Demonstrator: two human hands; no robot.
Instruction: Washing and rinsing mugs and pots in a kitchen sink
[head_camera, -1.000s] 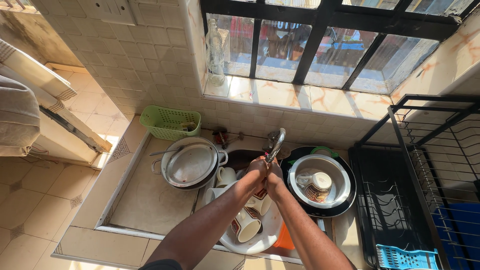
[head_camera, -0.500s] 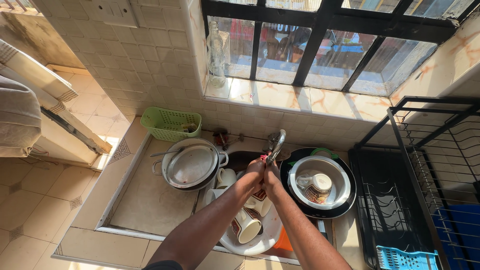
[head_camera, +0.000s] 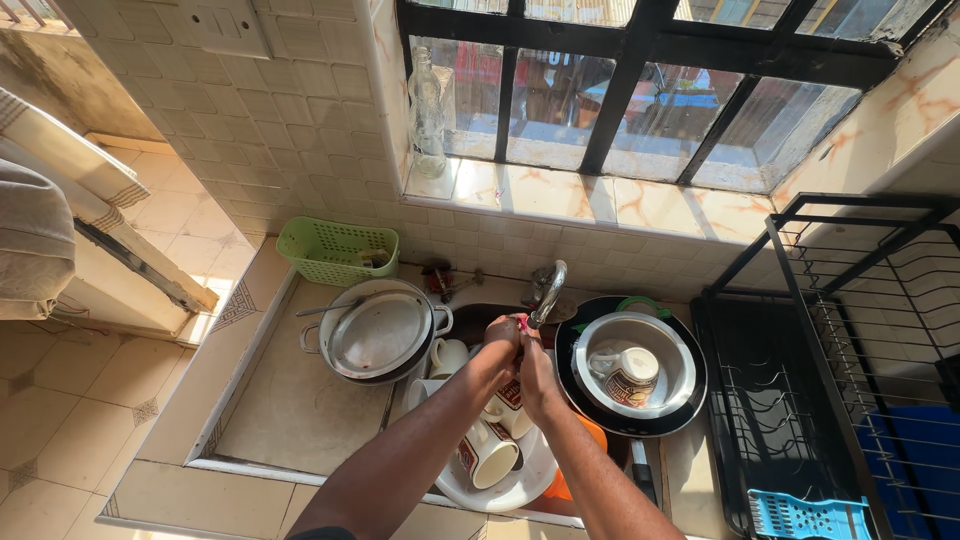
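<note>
Both my hands meet under the spout of a curved metal tap (head_camera: 548, 290) over a sink full of dishes. My left hand (head_camera: 500, 343) is closed around a small pink-red item (head_camera: 520, 321) right at the spout's tip. My right hand (head_camera: 537, 385) presses against the left from below, and its fingers are hidden. Below the hands, two patterned mugs (head_camera: 489, 452) lie in a white bowl (head_camera: 505, 490). A white cup (head_camera: 447, 355) stands just left of my hands.
A lidded steel pot (head_camera: 385, 335) sits at the left. A black pan (head_camera: 680, 415) at the right holds a steel plate and a mug (head_camera: 628, 372). There is a green basket (head_camera: 335, 250) by the wall, a glass bottle (head_camera: 428, 115) on the sill, and a black dish rack (head_camera: 830, 380) with a blue grater (head_camera: 805, 515).
My hands have stayed under the tap, shifting only slightly up towards the spout. The dishes have not moved.
</note>
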